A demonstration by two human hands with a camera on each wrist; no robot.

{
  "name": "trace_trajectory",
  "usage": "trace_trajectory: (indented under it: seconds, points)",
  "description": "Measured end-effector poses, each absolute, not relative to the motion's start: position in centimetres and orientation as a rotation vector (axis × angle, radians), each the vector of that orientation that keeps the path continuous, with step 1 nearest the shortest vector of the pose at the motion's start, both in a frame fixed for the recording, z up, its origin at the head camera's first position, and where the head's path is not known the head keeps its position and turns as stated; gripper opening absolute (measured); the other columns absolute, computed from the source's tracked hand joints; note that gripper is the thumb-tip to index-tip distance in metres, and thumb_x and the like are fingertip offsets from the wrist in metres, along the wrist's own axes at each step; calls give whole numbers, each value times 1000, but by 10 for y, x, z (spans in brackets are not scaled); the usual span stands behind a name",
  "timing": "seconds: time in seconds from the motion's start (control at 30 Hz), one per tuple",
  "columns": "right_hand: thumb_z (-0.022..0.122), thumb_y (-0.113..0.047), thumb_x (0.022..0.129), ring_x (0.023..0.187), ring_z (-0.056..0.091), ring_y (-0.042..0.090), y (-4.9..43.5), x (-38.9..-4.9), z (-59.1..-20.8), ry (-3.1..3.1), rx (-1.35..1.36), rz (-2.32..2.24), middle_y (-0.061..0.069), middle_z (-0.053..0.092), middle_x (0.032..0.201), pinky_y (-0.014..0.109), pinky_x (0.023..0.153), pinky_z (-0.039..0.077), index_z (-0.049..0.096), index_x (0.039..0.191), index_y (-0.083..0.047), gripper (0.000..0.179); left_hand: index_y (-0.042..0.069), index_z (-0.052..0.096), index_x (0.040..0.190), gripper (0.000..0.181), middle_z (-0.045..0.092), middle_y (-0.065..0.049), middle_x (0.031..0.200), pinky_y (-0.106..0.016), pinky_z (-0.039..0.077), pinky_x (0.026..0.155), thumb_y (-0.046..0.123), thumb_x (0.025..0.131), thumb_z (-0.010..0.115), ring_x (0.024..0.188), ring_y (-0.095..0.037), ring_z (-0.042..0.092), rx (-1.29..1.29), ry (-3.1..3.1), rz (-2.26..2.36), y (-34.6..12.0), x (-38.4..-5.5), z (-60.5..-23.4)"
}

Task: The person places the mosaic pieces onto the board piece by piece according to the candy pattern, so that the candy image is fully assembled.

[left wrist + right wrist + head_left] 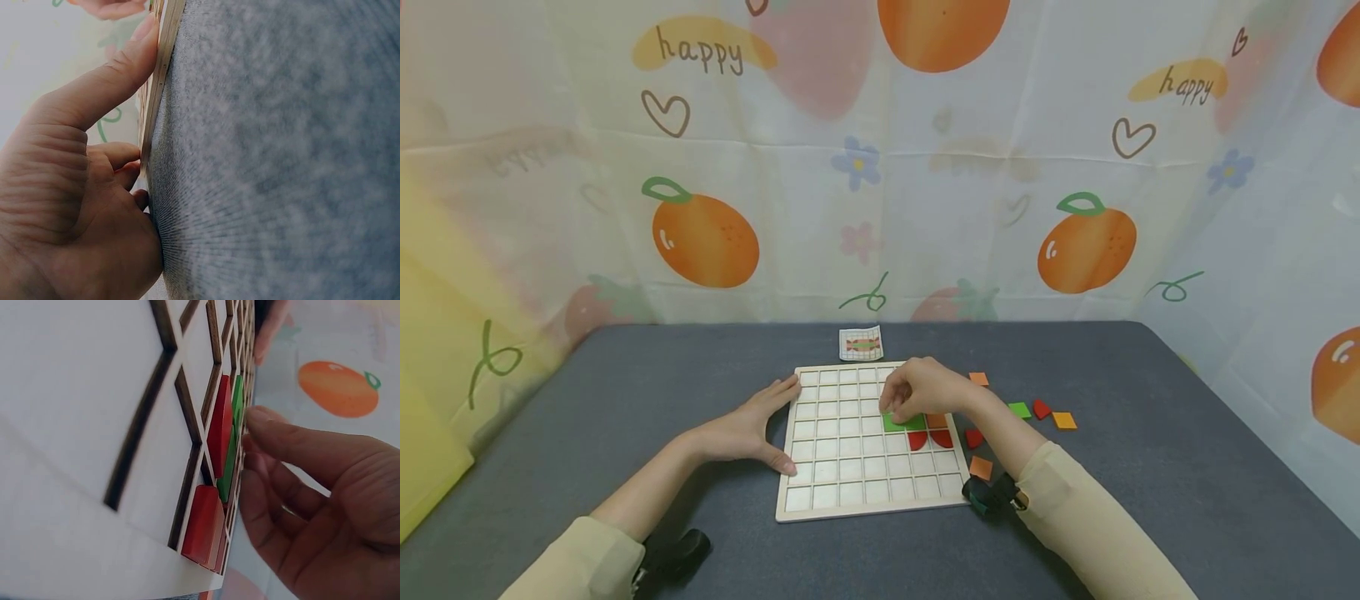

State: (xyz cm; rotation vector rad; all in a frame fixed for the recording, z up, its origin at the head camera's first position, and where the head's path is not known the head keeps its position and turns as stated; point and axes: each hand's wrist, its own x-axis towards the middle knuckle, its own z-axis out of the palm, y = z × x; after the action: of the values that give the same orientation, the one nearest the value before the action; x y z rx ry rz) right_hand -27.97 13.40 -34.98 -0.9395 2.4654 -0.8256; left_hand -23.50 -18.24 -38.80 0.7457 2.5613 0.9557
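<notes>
A pale wooden grid board (842,510) lies on the dark table. My left hand (741,429) spreads along its left edge, fingers at the far corner and thumb on the near part of the rim. In the left wrist view the thumb (122,72) lies against the board's edge. My right hand (928,387) bends over the board, fingertips and thumb together at the left end of a row of green tiles (913,423). Beside that row sits an orange tile (936,421), with red rounded tiles (917,440) just below. In the right wrist view the fingertips hide part of the green tiles (237,403).
Loose tiles lie right of the board: orange (981,468), red (973,438), green (1019,410), yellow-orange (1064,421) and others. A small pattern card (861,343) lies behind the board. A printed curtain (805,217) hangs along the table's back and sides.
</notes>
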Motion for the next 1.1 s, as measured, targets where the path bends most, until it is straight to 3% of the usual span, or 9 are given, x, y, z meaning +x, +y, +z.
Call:
trace_trajectory:
  seconds: [0.37, 0.53, 0.83, 1.1]
  points:
    - [68, -11, 91, 76, 65, 23, 143, -279, -333, 2505, -843, -895, 5, 70, 90, 30, 67, 51, 72, 110, -8, 20, -2, 14, 157, 123, 2, -20, 168, -74, 7, 115, 42, 69, 88, 153, -49, -4, 724, 2560, 961, -181, -234, -387]
    - [68, -15, 92, 82, 67, 26, 153, -282, -329, 2523, -817, -914, 7, 70, 93, 39, 75, 55, 71, 113, -6, 23, -2, 14, 157, 123, 2, -20, 168, -74, 7, 115, 42, 68, 88, 153, -49, -4, 728, 2557, 966, -182, -234, -388]
    - [67, -18, 93, 88, 65, 24, 177, -282, -322, 2601, -767, -888, 5, 70, 98, 30, 75, 50, 70, 117, -8, 26, -1, 14, 157, 123, 2, -20, 168, -74, 8, 115, 42, 69, 89, 153, -49, -3, 742, 2560, 965, -183, -235, -389]
    - [66, -16, 94, 80, 62, 33, 210, -287, -327, 2591, -682, -949, 16, 72, 98, 40, 72, 53, 67, 120, -3, 29, -1, 14, 157, 123, 2, -20, 168, -74, 7, 114, 40, 68, 89, 152, -49, -4, 734, 2559, 974, -182, -235, -390]
